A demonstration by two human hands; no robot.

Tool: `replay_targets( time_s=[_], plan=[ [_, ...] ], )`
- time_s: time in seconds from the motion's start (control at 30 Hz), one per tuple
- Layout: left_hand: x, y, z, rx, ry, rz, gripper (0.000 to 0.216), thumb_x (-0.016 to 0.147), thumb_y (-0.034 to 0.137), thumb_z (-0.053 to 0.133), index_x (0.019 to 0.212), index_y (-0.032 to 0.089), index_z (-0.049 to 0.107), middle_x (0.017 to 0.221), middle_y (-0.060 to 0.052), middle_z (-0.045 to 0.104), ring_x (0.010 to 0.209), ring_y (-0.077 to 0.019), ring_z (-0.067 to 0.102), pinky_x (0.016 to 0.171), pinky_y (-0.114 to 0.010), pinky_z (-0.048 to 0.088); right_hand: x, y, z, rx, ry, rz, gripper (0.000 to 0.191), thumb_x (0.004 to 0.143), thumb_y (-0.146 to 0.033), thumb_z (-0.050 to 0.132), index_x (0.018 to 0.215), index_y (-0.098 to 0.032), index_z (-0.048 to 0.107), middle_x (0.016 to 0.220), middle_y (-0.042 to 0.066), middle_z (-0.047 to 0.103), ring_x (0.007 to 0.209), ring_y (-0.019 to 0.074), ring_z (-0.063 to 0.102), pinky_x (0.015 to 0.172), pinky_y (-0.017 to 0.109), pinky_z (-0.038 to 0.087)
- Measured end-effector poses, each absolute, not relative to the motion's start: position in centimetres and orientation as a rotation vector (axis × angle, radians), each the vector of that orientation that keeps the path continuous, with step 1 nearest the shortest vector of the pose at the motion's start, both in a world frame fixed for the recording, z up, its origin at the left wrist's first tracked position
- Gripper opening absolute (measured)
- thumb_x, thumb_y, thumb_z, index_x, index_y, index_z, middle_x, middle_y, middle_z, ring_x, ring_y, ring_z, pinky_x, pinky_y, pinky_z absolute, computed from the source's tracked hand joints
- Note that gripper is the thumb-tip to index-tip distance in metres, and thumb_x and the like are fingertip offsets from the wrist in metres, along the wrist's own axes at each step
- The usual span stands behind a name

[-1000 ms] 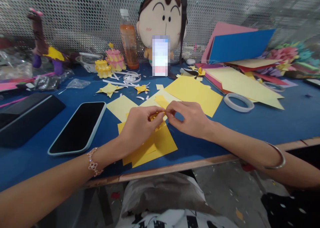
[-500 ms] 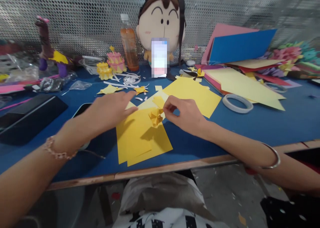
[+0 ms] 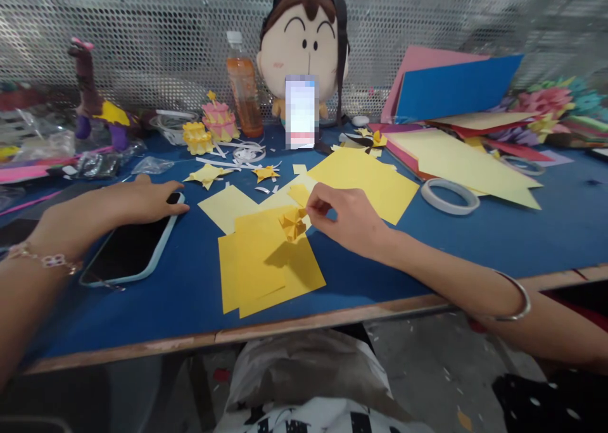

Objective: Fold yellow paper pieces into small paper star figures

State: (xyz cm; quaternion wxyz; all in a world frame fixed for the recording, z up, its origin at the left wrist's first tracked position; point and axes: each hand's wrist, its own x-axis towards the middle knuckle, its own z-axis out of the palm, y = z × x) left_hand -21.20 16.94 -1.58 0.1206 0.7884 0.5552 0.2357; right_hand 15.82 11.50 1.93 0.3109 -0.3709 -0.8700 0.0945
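My right hand (image 3: 342,218) pinches the edge of a small folded yellow paper piece (image 3: 292,226) with pointed petals, held just above a stack of yellow paper sheets (image 3: 270,281). A shadow falls from it onto the stack. My left hand (image 3: 128,200) is over the upper part of a phone (image 3: 130,249) in a light blue case, its thumb apart from its fingers near the phone's top end. Whether it touches the phone I cannot tell. Two yellow paper stars, one pale (image 3: 208,175) and one deeper yellow (image 3: 266,173), lie farther back.
Behind stand an orange drink bottle (image 3: 244,91), a plush doll (image 3: 304,40) and a lit, blurred phone screen (image 3: 301,113). A tape roll (image 3: 450,197) lies right, near stacked coloured paper (image 3: 470,161). White paper strips (image 3: 244,151) lie behind the stars. The table's wooden edge (image 3: 285,325) runs in front.
My left hand has moved left, from above the yellow sheets and near the stars to over the phone. My right hand still holds the folded paper piece in nearly the same place.
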Motion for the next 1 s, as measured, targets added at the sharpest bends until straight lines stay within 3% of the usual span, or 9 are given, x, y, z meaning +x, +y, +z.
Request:
replay_targets(
  time_s=[0.3,0.4,0.53,0.77,0.9,1.0],
  plan=[
    [-12.8,14.5,3.4,2.220,1.625,0.654,0.033,0.088,0.037,0.058,0.112,0.015,0.057,0.113,-0.006,0.059,0.099,-0.0236,0.060,0.084,-0.042,0.051,15.8,11.4,2.1,-0.993,-2.286,0.287,0.006,0.077,-0.014,0.047,0.073,-0.019,0.046,0.063,-0.001,0.059,0.056,0.0104,0.054,0.055,0.022,0.038],
    [-7.7,12.9,4.4,2.137,1.452,0.594,0.035,0.085,0.047,0.054,0.104,0.020,0.063,0.084,-0.003,0.068,0.077,-0.0214,0.065,0.071,-0.033,0.051,15.8,11.3,2.2,-0.980,-2.273,0.305,0.006,0.076,-0.014,0.048,0.073,-0.019,0.047,0.063,-0.001,0.060,0.057,0.0099,0.055,0.056,0.021,0.039],
    [-3.2,10.7,3.8,1.919,1.226,0.554,0.048,0.083,0.056,0.047,0.110,0.018,0.057,0.068,-0.002,0.068,0.060,-0.0178,0.066,0.056,-0.027,0.052,15.7,11.1,2.2,-0.967,-2.258,0.327,0.005,0.076,-0.015,0.051,0.073,-0.018,0.048,0.063,-0.001,0.061,0.057,0.0096,0.058,0.055,0.020,0.040],
    [-2.6,10.3,1.9,1.753,1.139,0.666,0.027,0.074,0.041,0.055,0.088,0.018,0.060,0.077,-0.004,0.070,0.067,-0.0171,0.065,0.058,-0.026,0.047,15.6,10.8,2.5,-0.898,-2.339,0.342,0.007,0.081,-0.016,0.050,0.074,-0.018,0.051,0.063,-0.002,0.061,0.056,0.0096,0.057,0.055,0.020,0.040],
    [-2.9,10.5,1.4,1.729,1.107,0.655,0.023,0.072,0.037,0.056,0.087,0.019,0.057,0.070,-0.001,0.065,0.070,-0.0179,0.063,0.057,-0.026,0.044,15.7,10.8,2.4,-0.760,-2.486,0.316,0.014,0.082,-0.011,0.051,0.092,-0.016,0.059,0.087,0.006,0.067,0.077,0.0144,0.061,0.067,0.024,0.044],
    [-3.1,10.4,1.3,1.694,1.080,0.622,0.027,0.071,0.034,0.057,0.094,0.021,0.051,0.065,0.002,0.062,0.058,-0.0146,0.058,0.050,-0.023,0.039,15.9,11.1,2.2,-0.674,-2.577,0.310,0.022,0.081,-0.007,0.051,0.099,-0.016,0.062,0.102,0.009,0.066,0.092,0.0174,0.061,0.075,0.026,0.045]
  ],
)
